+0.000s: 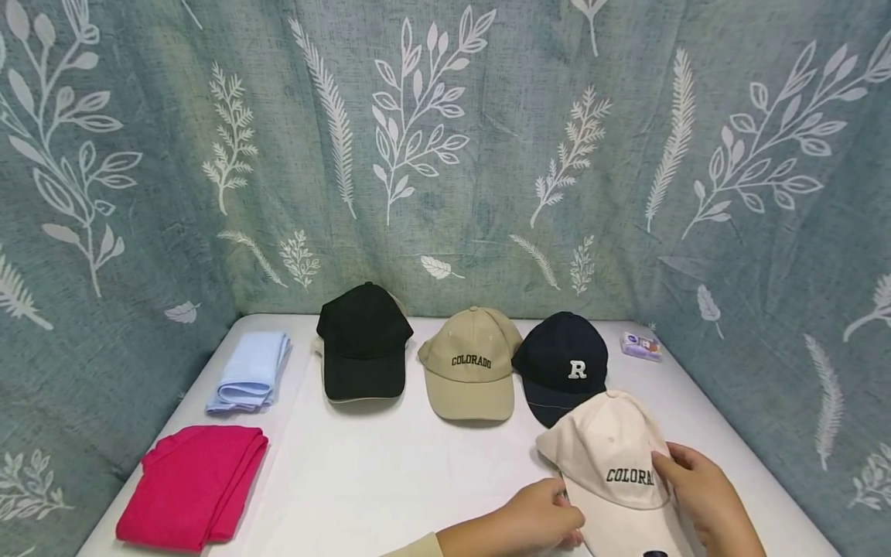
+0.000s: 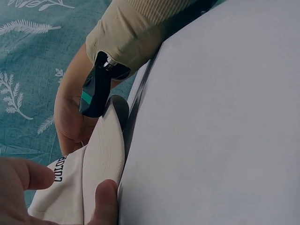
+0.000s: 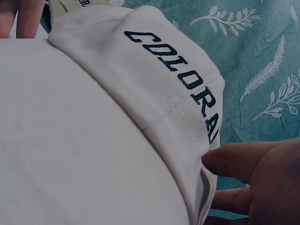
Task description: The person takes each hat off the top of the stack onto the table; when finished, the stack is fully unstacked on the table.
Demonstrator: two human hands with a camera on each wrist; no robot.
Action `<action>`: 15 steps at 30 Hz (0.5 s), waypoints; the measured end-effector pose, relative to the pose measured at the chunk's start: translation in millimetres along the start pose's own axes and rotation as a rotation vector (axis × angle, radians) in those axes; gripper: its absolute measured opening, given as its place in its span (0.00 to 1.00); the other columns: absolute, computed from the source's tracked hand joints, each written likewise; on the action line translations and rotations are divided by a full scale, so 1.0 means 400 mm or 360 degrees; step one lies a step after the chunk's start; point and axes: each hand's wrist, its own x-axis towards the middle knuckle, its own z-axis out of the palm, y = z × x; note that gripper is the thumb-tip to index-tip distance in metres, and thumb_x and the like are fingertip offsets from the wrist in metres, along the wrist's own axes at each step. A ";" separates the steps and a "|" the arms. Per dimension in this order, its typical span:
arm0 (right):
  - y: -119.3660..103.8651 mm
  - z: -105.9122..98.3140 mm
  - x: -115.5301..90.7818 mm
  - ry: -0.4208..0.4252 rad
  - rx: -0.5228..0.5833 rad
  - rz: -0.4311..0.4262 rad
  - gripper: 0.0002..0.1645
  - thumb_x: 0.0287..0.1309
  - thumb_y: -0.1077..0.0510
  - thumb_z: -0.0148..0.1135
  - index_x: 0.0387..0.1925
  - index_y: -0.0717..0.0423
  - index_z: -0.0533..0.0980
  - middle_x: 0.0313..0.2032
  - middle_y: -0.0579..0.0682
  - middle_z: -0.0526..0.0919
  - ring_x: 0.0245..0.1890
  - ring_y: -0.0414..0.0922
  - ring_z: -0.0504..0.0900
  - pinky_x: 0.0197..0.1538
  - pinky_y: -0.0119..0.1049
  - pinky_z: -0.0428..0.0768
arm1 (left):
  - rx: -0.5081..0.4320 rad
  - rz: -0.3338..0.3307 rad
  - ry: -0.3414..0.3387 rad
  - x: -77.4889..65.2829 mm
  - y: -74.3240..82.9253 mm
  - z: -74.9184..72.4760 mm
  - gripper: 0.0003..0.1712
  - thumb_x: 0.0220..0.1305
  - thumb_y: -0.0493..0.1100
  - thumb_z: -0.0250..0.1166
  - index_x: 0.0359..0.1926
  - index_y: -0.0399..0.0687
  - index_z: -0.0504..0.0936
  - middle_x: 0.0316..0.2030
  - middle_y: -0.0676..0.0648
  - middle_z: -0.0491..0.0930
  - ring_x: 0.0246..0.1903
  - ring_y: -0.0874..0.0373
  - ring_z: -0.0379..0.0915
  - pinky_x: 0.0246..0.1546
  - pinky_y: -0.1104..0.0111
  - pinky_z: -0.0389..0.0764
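A cream baseball cap (image 1: 604, 445) lettered COLORADO lies at the front right, its brim toward me. My right hand (image 1: 706, 495) pinches the crown's side, thumb on the outer face; in the right wrist view the fingers (image 3: 229, 201) go behind the edge. At the opposite side, my left hand (image 1: 529, 514) is against the brim's left edge. In the left wrist view its finger and thumb (image 2: 107, 199) are spread apart beside the cap. Just behind, a navy cap (image 1: 564, 356) with an R touches or overlaps the cream one.
Farther left stand a khaki COLORADO cap (image 1: 469, 348) and a black cap (image 1: 365, 333) over a lighter one. Folded light-blue cloth (image 1: 250, 367) and folded pink cloth (image 1: 188, 483) lie on the table's left side. A small purple-and-white packet (image 1: 640, 346) sits at the back right corner.
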 end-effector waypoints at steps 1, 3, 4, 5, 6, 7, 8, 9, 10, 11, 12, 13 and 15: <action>-0.004 0.000 -0.003 0.0013 -0.0008 -0.0004 0.56 0.75 0.30 0.50 0.80 0.70 0.48 0.78 0.74 0.50 0.78 0.72 0.49 0.76 0.69 0.54 | -0.0020 -0.0005 0.0001 0.001 0.000 0.000 0.09 0.55 0.39 0.65 0.38 0.47 0.79 0.27 0.53 0.78 0.24 0.63 0.80 0.30 0.75 0.73; -0.011 0.000 -0.007 0.0064 -0.0028 -0.0014 0.57 0.74 0.29 0.49 0.80 0.69 0.50 0.78 0.74 0.51 0.78 0.71 0.51 0.76 0.70 0.55 | -0.0055 -0.0007 0.0006 0.003 -0.001 0.002 0.08 0.55 0.38 0.65 0.38 0.46 0.79 0.27 0.52 0.79 0.23 0.63 0.80 0.29 0.76 0.74; -0.015 0.000 -0.009 0.0088 -0.0037 -0.0019 0.56 0.74 0.29 0.48 0.80 0.69 0.50 0.78 0.74 0.51 0.78 0.72 0.51 0.75 0.70 0.55 | -0.0068 -0.0007 0.0009 0.003 -0.001 0.002 0.08 0.55 0.38 0.65 0.38 0.45 0.79 0.27 0.52 0.79 0.23 0.63 0.80 0.28 0.76 0.74; -0.019 0.000 -0.012 0.0117 -0.0043 -0.0020 0.56 0.75 0.29 0.48 0.80 0.68 0.50 0.78 0.74 0.52 0.78 0.72 0.52 0.75 0.70 0.56 | -0.0076 -0.0007 0.0014 0.004 -0.002 0.003 0.07 0.55 0.38 0.64 0.37 0.46 0.78 0.27 0.52 0.79 0.23 0.63 0.80 0.28 0.77 0.75; -0.024 0.000 -0.014 0.0152 -0.0047 -0.0022 0.55 0.75 0.30 0.48 0.80 0.68 0.51 0.78 0.74 0.52 0.77 0.71 0.53 0.75 0.70 0.56 | -0.0084 -0.0005 0.0020 0.004 -0.002 0.003 0.06 0.55 0.37 0.64 0.35 0.46 0.78 0.26 0.52 0.80 0.22 0.63 0.80 0.27 0.77 0.75; -0.029 0.001 -0.017 0.0184 -0.0048 -0.0020 0.54 0.75 0.30 0.47 0.80 0.67 0.51 0.77 0.74 0.53 0.77 0.71 0.53 0.75 0.70 0.57 | -0.0087 -0.0002 0.0024 0.005 -0.003 0.003 0.05 0.55 0.37 0.64 0.35 0.46 0.78 0.26 0.52 0.80 0.22 0.63 0.80 0.27 0.77 0.75; -0.034 0.002 -0.019 0.0211 -0.0051 -0.0024 0.53 0.76 0.31 0.47 0.80 0.67 0.52 0.77 0.74 0.53 0.77 0.71 0.54 0.74 0.70 0.57 | -0.0089 -0.0003 0.0026 0.005 -0.004 0.002 0.06 0.56 0.37 0.64 0.36 0.45 0.79 0.26 0.53 0.80 0.22 0.63 0.80 0.26 0.77 0.74; -0.039 0.003 -0.021 0.0231 -0.0050 -0.0029 0.52 0.76 0.32 0.47 0.80 0.67 0.52 0.77 0.74 0.54 0.77 0.71 0.55 0.74 0.70 0.58 | -0.0098 0.0003 0.0031 0.005 -0.005 0.001 0.09 0.56 0.37 0.64 0.39 0.43 0.80 0.26 0.53 0.80 0.22 0.62 0.80 0.26 0.77 0.75; -0.044 0.004 -0.023 0.0251 -0.0045 -0.0040 0.51 0.77 0.33 0.47 0.80 0.67 0.53 0.77 0.74 0.54 0.77 0.71 0.55 0.74 0.69 0.59 | -0.0113 0.0001 0.0032 0.005 -0.005 0.000 0.13 0.56 0.37 0.64 0.44 0.41 0.81 0.27 0.53 0.80 0.21 0.62 0.80 0.27 0.76 0.76; -0.050 0.006 -0.026 0.0274 -0.0041 -0.0048 0.50 0.77 0.34 0.47 0.80 0.67 0.53 0.77 0.74 0.55 0.77 0.70 0.55 0.74 0.69 0.59 | -0.0128 -0.0002 0.0031 0.006 -0.005 -0.001 0.17 0.56 0.37 0.64 0.48 0.39 0.81 0.28 0.53 0.80 0.21 0.62 0.79 0.27 0.76 0.76; -0.056 0.008 -0.029 0.0292 -0.0042 -0.0057 0.49 0.77 0.34 0.47 0.80 0.67 0.54 0.77 0.74 0.55 0.77 0.70 0.55 0.74 0.68 0.60 | -0.0145 -0.0008 0.0029 0.006 -0.005 -0.003 0.20 0.57 0.37 0.64 0.52 0.38 0.81 0.29 0.53 0.81 0.21 0.62 0.79 0.27 0.75 0.77; -0.063 0.009 -0.032 0.0310 -0.0044 -0.0068 0.48 0.77 0.35 0.48 0.80 0.66 0.54 0.77 0.74 0.55 0.77 0.70 0.55 0.74 0.68 0.61 | -0.0162 -0.0022 0.0025 0.007 -0.005 -0.005 0.23 0.57 0.37 0.65 0.56 0.37 0.80 0.31 0.53 0.81 0.21 0.62 0.78 0.27 0.75 0.77; -0.078 0.011 -0.038 0.0344 -0.0046 -0.0097 0.48 0.77 0.36 0.49 0.79 0.66 0.55 0.77 0.74 0.56 0.77 0.70 0.55 0.74 0.68 0.62 | -0.0190 -0.0057 0.0026 0.009 -0.003 -0.010 0.25 0.58 0.37 0.65 0.58 0.38 0.80 0.32 0.52 0.81 0.20 0.62 0.77 0.26 0.74 0.77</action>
